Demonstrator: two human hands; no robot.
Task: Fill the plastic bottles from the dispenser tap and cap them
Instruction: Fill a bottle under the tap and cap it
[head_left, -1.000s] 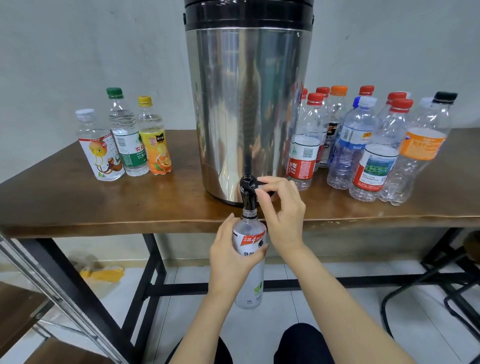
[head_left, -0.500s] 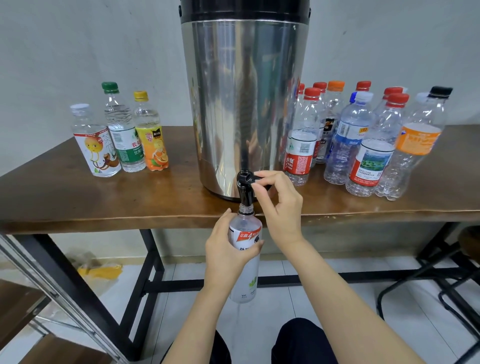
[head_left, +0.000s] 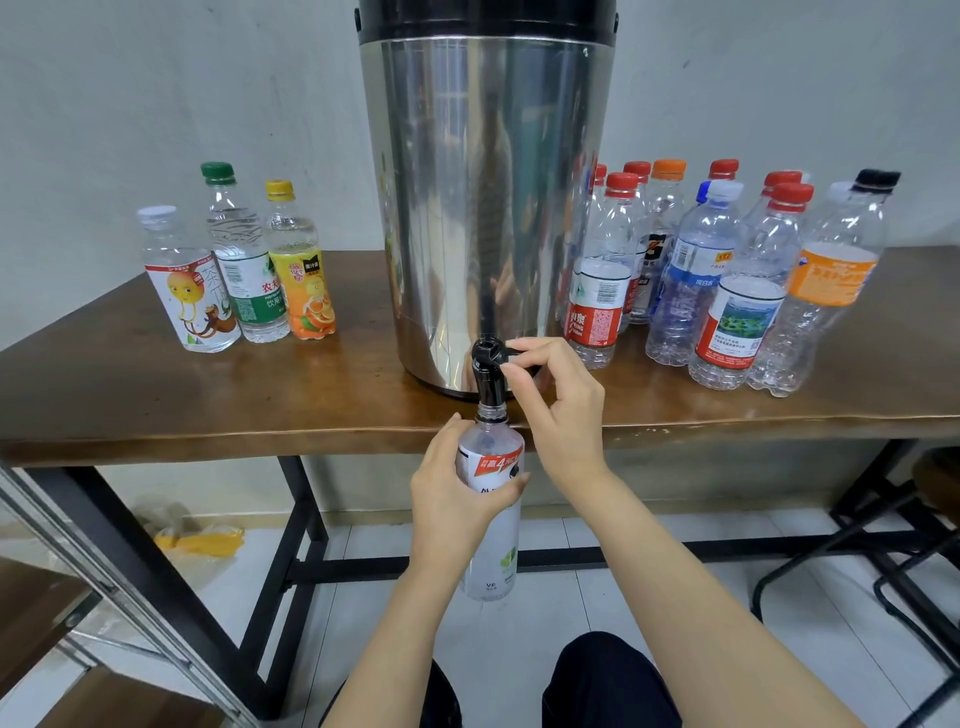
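The left hand (head_left: 457, 499) is curled round the bottle (head_left: 493, 551) near its shoulder. The bottle's open mouth meets the tap (head_left: 488, 382) just above this hand. The right hand (head_left: 563, 415), beside it, pinches the lever (head_left: 508, 354) with thumb and forefinger. It is best to hold the bottle upright under the spout and close the lever before overflow.
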